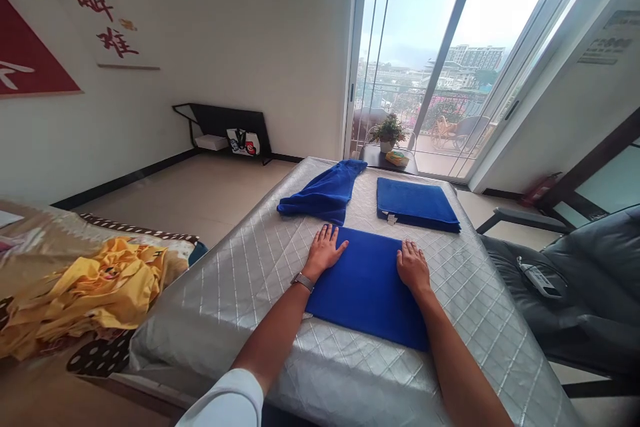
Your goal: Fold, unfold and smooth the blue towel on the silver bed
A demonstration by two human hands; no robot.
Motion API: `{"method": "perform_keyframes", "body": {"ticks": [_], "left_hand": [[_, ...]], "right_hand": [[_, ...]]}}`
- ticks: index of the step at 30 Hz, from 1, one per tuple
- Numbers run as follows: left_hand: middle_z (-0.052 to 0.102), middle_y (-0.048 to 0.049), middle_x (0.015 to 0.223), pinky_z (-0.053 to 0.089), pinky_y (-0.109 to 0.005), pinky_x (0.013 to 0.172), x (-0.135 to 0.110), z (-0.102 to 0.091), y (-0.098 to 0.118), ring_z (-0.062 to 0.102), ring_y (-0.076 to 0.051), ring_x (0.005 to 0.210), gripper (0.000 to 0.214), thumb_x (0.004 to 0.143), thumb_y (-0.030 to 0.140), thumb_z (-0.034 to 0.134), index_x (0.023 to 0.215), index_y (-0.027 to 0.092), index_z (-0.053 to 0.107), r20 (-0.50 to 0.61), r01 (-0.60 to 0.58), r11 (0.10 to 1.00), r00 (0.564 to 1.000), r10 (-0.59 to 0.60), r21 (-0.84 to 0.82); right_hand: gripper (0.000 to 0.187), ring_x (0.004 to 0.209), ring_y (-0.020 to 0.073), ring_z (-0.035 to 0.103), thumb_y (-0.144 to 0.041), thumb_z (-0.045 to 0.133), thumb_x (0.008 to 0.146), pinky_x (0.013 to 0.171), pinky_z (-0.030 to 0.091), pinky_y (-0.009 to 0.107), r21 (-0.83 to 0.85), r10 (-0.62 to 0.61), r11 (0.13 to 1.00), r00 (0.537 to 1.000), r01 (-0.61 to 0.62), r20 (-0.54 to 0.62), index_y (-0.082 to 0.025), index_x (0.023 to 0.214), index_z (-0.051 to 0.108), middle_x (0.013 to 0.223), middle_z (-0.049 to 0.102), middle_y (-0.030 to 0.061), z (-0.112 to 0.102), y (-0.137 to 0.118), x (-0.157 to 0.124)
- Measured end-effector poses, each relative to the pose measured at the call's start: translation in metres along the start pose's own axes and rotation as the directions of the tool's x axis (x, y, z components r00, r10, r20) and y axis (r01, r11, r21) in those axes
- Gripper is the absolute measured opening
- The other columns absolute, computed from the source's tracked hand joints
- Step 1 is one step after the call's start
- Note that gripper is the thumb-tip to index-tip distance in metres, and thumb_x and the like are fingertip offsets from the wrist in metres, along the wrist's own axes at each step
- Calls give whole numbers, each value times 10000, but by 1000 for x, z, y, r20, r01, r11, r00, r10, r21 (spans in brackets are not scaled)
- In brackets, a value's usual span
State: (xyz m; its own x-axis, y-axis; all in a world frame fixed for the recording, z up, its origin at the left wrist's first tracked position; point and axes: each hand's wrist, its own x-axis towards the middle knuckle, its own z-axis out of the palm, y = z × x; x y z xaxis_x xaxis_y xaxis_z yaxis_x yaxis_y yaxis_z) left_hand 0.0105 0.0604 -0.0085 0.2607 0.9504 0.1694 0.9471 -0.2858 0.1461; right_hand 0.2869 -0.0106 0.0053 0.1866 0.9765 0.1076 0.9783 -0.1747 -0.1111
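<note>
Silver cover (240, 273) with a diamond pattern is stretched over a broad, flat-topped surface, and daylight is let in through a glass sliding door (425, 20) beyond it. On the near half of the cover, a folded blue cloth (370, 287) is laid flat as a neat rectangle, with a small pale tag showing at its near left edge.

Both hands are held apart, with nothing clamped in either. The left hand (325, 255) is spread at the far left corner of the folded cloth, its thumb extended over the fabric; a wristwatch (303, 281) is worn on that wrist. The right hand (414, 265) is placed along the right edge, near the far right corner, its fingers pointed away from the body.

Farther off, a loose blue cloth (325, 193) is left rumpled on the left, and a blue folded stack (417, 201) is set on the right, with a white label visible at its near edge. Yellow fabric (120, 273) is heaped at the left, while a corded white device (539, 280) is rested on a dark armchair (595, 260) at the right. By the door, a potted plant (389, 130) is stood on a small table.
</note>
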Motion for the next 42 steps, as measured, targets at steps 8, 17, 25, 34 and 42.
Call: {"method": "perform_keyframes", "body": {"ticks": [8,17,25,34,42], "left_hand": [[301,-160,1647,179,-447,1259,0,-1,1,250,-295,1533,787,1023,640,215,1578,96,339,0,7,1000,1000,-7,-3],[322,-139,1643,182,-452,1256,0,-1,0,246,-291,1535,767,1022,636,221,1583,125,338,-3,2,1000,1000,-2,0],[299,-157,1648,170,-451,1259,0,0,-1,247,-291,1535,797,1018,647,192,1584,103,329,10,5,1000,1000,-5,-5],[284,-130,1659,161,-445,1258,0,-3,2,215,-282,1546,778,1015,646,199,1591,137,318,39,19,1000,999,-19,19],[389,-188,1599,199,-512,1229,13,-13,15,304,-356,1504,796,1004,667,239,1549,110,401,86,76,993,993,-84,95]], "right_hand": [[652,1557,221,152,-388,172,1045,1256,116,402,11,26,1000,991,-28,128,-63,1603,259,1682,219,97,2,3,2],[647,1554,217,167,-381,178,1045,1254,116,378,24,32,999,994,-35,108,-61,1599,272,1679,236,92,2,1,1],[664,1560,209,138,-393,160,1038,1257,92,376,42,36,998,993,-41,116,-60,1604,254,1685,211,89,3,2,1],[657,1560,208,132,-381,170,1038,1254,89,376,45,38,998,991,-45,131,-64,1607,250,1686,212,99,1,1,2],[657,1560,199,131,-384,170,1037,1254,84,369,45,47,998,989,-53,138,-69,1609,242,1687,211,90,1,-1,3]]}}
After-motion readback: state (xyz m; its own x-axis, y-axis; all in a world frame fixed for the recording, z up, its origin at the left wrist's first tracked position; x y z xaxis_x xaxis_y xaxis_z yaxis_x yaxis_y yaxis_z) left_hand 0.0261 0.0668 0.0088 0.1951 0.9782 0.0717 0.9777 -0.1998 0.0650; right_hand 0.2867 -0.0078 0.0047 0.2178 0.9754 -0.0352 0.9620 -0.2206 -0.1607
